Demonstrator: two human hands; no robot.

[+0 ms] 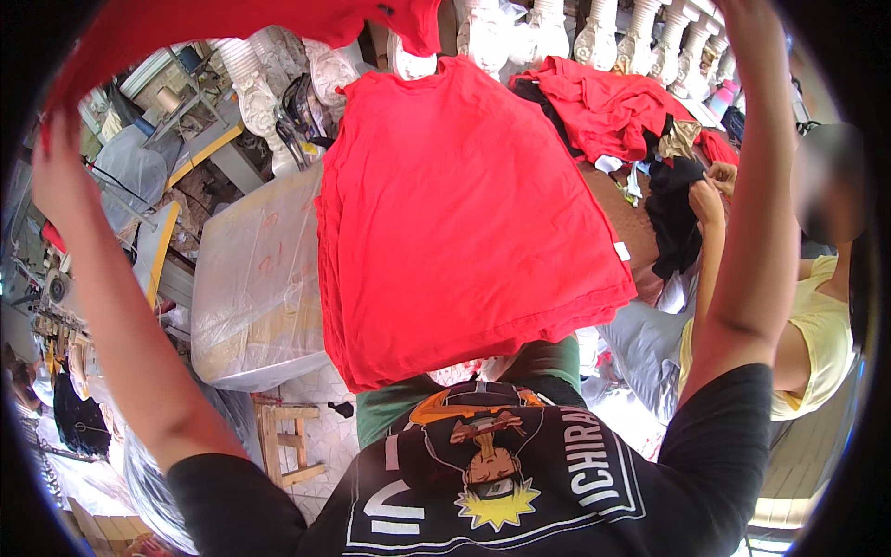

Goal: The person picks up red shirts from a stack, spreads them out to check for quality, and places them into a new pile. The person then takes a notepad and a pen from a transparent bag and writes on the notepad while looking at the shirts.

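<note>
A red garment hangs raised across the upper left, cut off by the top edge. My left hand is closed on its lower left end. High at the upper right, my right hand is only partly in view; its fingers are out of the picture, so what it holds does not show. Below and between my arms lies a neat stack of red sleeveless shirts, the top one spread flat with a small white tag at its right edge.
A plastic-wrapped box stands left of the stack. At right, a co-worker's hands touch black cloth beside a heap of red clothes. White balusters line the back. A wooden stool stands low on the left.
</note>
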